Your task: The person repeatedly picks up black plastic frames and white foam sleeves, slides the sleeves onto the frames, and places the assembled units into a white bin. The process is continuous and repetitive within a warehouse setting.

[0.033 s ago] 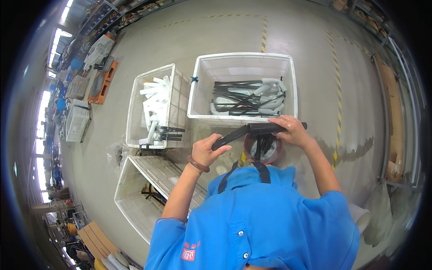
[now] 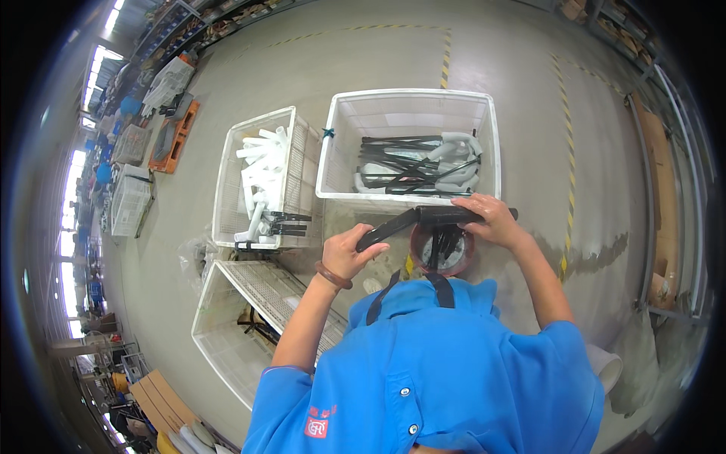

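Held up in front of me is a bent black tube point(image 2: 435, 216) with a thicker sleeve-like section on its right part. My left hand point(image 2: 349, 253) is closed around its lower left end. Over the thicker section my right hand point(image 2: 490, 218) is curled, and a short end sticks out past it. Below the tube stands a reddish bucket point(image 2: 470, 261), with black pieces point(image 2: 446, 246) in it; the tube hides part of its rim. Just beyond is a white crate point(image 2: 408, 198) holding black rods point(image 2: 401, 166) and pale grey curved tubes point(image 2: 457, 163).
A second white crate point(image 2: 221, 193) at left holds white tubes point(image 2: 261, 166) and some black-ended pieces. Nearer, another white crate point(image 2: 212, 318) has dark parts inside. Wet patches point(image 2: 597, 253) mark the floor at right. Shelving with cardboard point(image 2: 658, 189) lines the right side.
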